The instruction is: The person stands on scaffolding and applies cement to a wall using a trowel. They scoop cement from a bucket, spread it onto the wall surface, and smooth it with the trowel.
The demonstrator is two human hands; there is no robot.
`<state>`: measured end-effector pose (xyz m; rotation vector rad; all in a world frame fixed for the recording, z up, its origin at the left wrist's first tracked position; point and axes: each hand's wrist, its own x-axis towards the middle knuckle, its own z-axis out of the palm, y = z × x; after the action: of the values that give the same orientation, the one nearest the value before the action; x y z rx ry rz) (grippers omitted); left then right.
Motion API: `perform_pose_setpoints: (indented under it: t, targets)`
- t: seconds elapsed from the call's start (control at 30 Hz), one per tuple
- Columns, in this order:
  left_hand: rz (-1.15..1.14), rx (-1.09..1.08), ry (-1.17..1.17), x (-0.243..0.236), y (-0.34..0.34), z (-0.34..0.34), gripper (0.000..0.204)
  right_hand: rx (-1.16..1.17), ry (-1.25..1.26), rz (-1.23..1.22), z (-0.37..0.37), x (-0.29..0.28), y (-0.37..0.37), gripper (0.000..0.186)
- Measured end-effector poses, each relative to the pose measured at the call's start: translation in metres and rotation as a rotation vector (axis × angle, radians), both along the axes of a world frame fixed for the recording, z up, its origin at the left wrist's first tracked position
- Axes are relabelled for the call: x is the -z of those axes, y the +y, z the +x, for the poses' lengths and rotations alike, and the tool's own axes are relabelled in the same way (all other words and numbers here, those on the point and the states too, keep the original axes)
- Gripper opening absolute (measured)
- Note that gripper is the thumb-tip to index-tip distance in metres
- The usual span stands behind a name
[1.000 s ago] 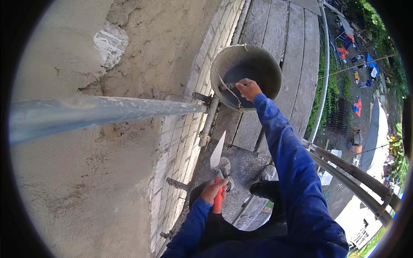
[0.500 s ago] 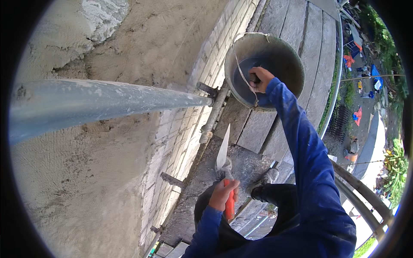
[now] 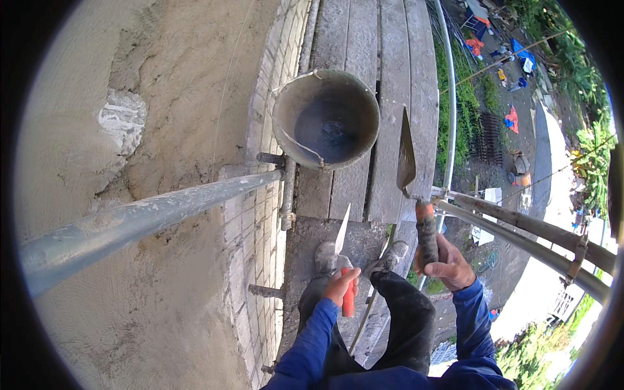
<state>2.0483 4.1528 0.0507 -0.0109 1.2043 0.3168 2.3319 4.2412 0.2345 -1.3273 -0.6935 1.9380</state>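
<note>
My left hand is closed around the red handle of a small trowel, its narrow pale blade pointing up toward the planks. Over on the right, my right hand grips a larger pointing trowel by its dark, wrapped handle with an orange collar. That trowel's long blade is seen nearly edge-on, pointing away from me. A round grey bucket stands ahead on the planks, beyond both hands. Dark liquid lies in it, and a thin handle hangs along its rim.
A plastered wall with an exposed rough patch runs along the left. Metal scaffold pipe crosses in front of it. Wooden planks form the walkway. Rails edge the right side, above ground with vegetation and scattered items far below.
My right hand has come out of the bucket and moved right and nearer, bringing the larger trowel into full view. My left hand still holds the red-handled trowel. The view has shifted.
</note>
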Motion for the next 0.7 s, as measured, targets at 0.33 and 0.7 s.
perform_pose_setpoints:
  t: [0.33,0.7]
  targets:
    - [0.285,0.539,0.104,0.042,0.073,0.016,0.035,0.049,-1.143,-0.172,-0.006,0.296,-0.167,0.057]
    - [1.221,1.379,0.816,0.262,0.128,0.040,0.065,0.245,-0.848,-0.251,-0.009,0.482,-0.219,0.066]
